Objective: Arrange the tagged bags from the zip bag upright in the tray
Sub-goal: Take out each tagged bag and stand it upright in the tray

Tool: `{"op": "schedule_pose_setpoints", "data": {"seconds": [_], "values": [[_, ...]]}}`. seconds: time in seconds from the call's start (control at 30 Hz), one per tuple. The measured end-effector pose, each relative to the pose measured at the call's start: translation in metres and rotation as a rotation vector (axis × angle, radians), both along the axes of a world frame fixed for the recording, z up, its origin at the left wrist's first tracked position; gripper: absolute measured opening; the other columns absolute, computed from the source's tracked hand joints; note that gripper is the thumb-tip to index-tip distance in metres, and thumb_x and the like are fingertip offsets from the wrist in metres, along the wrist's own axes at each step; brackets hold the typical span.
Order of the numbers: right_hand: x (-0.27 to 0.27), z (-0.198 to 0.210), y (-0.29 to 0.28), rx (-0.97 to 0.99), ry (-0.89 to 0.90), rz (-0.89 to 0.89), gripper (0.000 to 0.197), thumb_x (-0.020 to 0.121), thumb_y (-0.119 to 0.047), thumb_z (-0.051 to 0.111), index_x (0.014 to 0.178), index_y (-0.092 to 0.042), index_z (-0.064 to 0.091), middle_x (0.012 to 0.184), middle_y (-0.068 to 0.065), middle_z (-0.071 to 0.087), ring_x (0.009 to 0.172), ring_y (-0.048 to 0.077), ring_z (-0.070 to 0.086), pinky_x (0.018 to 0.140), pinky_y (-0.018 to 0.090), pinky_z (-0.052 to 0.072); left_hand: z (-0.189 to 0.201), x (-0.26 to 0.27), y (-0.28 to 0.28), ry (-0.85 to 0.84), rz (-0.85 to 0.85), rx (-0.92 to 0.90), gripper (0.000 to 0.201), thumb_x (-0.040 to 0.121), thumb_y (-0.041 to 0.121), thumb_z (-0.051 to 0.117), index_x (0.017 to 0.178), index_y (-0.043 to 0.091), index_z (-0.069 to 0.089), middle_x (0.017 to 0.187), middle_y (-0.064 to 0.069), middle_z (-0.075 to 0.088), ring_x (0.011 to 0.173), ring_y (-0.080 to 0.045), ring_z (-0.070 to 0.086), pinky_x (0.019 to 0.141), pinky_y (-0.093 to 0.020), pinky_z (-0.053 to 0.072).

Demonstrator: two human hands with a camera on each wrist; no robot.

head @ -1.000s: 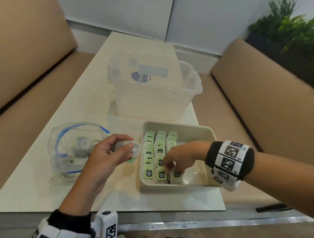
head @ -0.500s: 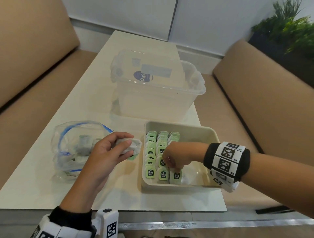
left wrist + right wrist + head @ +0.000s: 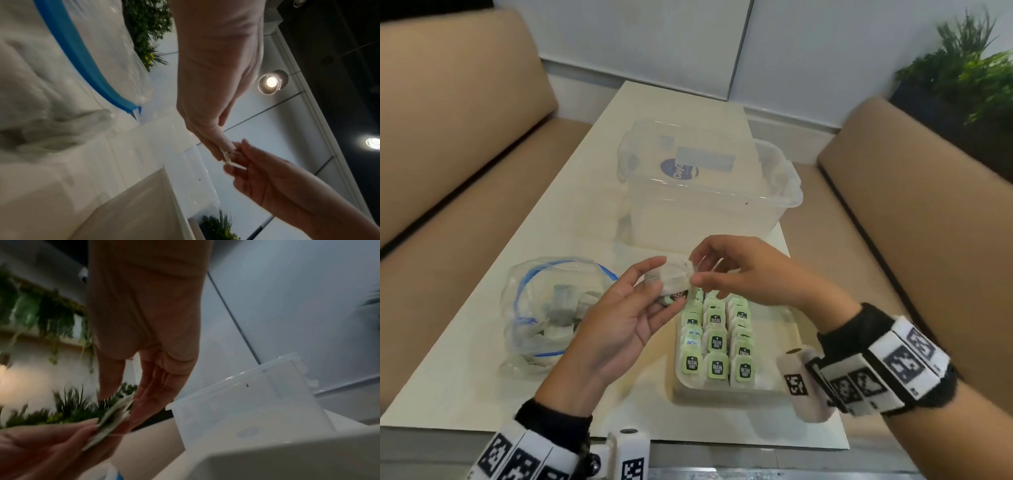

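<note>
My left hand (image 3: 640, 301) holds a small bunch of white tagged bags (image 3: 674, 279) above the tray's left rim. My right hand (image 3: 726, 270) meets it from the right and pinches the edge of one bag between thumb and forefinger; the right wrist view shows the bags (image 3: 112, 417) between both hands. The beige tray (image 3: 774, 390) holds three rows of upright bags with green tags (image 3: 715, 342); its right part is bare. The clear zip bag (image 3: 544, 308) with a blue seal lies left of the tray, with more bags inside.
A large clear plastic tub (image 3: 709, 192) stands just behind the tray. The white table (image 3: 482, 359) runs between two tan benches (image 3: 448, 137). A potted plant (image 3: 969, 78) sits at the far right.
My right hand has left the tray's front row and risen to the bunch in my left hand. My left hand has lifted slightly toward the tray.
</note>
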State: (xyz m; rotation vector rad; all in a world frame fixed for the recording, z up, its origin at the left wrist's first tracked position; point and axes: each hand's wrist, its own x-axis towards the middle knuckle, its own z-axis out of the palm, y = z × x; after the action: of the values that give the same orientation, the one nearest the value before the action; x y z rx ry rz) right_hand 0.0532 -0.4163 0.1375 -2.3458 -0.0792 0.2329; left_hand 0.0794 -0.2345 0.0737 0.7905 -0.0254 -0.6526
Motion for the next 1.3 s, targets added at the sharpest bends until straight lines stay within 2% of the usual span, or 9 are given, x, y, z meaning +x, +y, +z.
{"op": "schedule_pose_setpoints", "data": {"seconds": [0.17,0.3,0.47,0.57,0.7,0.8,0.97,1.13,1.3], "values": [[-0.004,-0.003,0.011,0.017,-0.272,-0.167,0.017,0.082,-0.02,0.071,0.095,-0.026,0.061,0.073,-0.008,0.062,0.067,0.008,0.061,0.07,0.032,0.057,0.005,0.0,-0.014,-0.056,0.017,0.025,0.023,0.086,0.004,0.052,0.106,0.012,0.061,0.089,-0.005,0.073,0.077,-0.012,0.071,0.063,-0.021,0.057],[-0.012,0.003,0.01,0.068,-0.282,-0.122,0.018,0.089,-0.011,0.06,0.098,-0.027,0.061,0.075,-0.001,0.063,0.068,0.009,0.06,0.067,0.031,0.055,-0.001,-0.002,-0.017,-0.109,0.0,0.139,0.02,0.074,0.017,0.061,0.091,0.01,0.067,0.082,-0.003,0.07,0.072,-0.009,0.069,0.06,-0.017,0.055],[-0.019,0.003,0.008,-0.017,-0.274,-0.005,0.037,0.085,0.005,0.052,0.102,-0.023,0.07,0.092,-0.003,0.067,0.085,0.002,0.059,0.075,0.02,0.05,-0.001,-0.002,-0.015,-0.073,-0.054,0.227,0.022,0.094,0.02,0.049,0.091,0.008,0.068,0.074,-0.006,0.065,0.058,-0.01,0.062,0.049,-0.018,0.053],[-0.016,0.001,0.009,-0.071,-0.357,-0.021,0.023,0.086,-0.005,0.063,0.098,-0.023,0.072,0.091,-0.007,0.062,0.083,0.001,0.057,0.07,0.015,0.048,0.002,-0.001,-0.014,-0.078,-0.108,0.272,0.028,0.095,0.022,0.047,0.085,0.009,0.069,0.073,-0.008,0.062,0.052,-0.01,0.058,0.044,-0.018,0.05],[-0.013,0.003,0.009,-0.122,-0.398,-0.026,0.014,0.09,-0.011,0.06,0.092,-0.019,0.071,0.095,-0.005,0.062,0.086,0.005,0.058,0.077,0.017,0.048,0.003,-0.001,-0.016,-0.145,-0.147,0.326,0.037,0.089,0.039,0.05,0.091,0.008,0.071,0.078,-0.007,0.068,0.059,-0.013,0.064,0.051,-0.021,0.054],[-0.014,0.011,0.01,-0.211,-0.389,-0.018,0.017,0.09,-0.01,0.058,0.098,-0.018,0.071,0.085,-0.007,0.061,0.075,0.002,0.056,0.073,0.016,0.047,0.003,-0.001,-0.016,-0.235,-0.091,0.365,0.041,0.075,0.049,0.053,0.092,0.016,0.071,0.077,-0.002,0.071,0.068,-0.012,0.067,0.059,-0.022,0.056],[-0.017,0.023,0.011,-0.225,-0.366,-0.068,0.013,0.082,-0.017,0.07,0.094,-0.022,0.068,0.071,-0.011,0.066,0.068,0.0,0.06,0.067,0.009,0.046,-0.001,-0.007,-0.015,-0.437,-0.112,0.435,0.04,0.064,0.032,0.072,0.102,0.018,0.071,0.092,-0.012,0.07,0.079,-0.015,0.067,0.069,-0.023,0.055],[-0.02,0.028,0.016,-0.206,-0.383,-0.053,0.014,0.076,-0.016,0.076,0.081,-0.024,0.065,0.067,-0.012,0.065,0.066,0.002,0.061,0.064,0.012,0.048,0.001,-0.015,-0.019,-0.465,-0.122,0.42,0.027,0.074,0.013,0.07,0.101,0.01,0.071,0.089,-0.002,0.076,0.077,-0.006,0.067,0.068,-0.019,0.055],[-0.025,0.03,0.008,-0.231,-0.371,-0.021,0.014,0.078,-0.008,0.072,0.078,-0.022,0.068,0.068,-0.016,0.063,0.066,-0.002,0.059,0.063,0.01,0.046,-0.009,-0.01,-0.014,-0.467,-0.049,0.519,0.023,0.076,0.009,0.073,0.099,0.01,0.072,0.088,-0.014,0.071,0.072,-0.013,0.067,0.067,-0.021,0.056]]}}
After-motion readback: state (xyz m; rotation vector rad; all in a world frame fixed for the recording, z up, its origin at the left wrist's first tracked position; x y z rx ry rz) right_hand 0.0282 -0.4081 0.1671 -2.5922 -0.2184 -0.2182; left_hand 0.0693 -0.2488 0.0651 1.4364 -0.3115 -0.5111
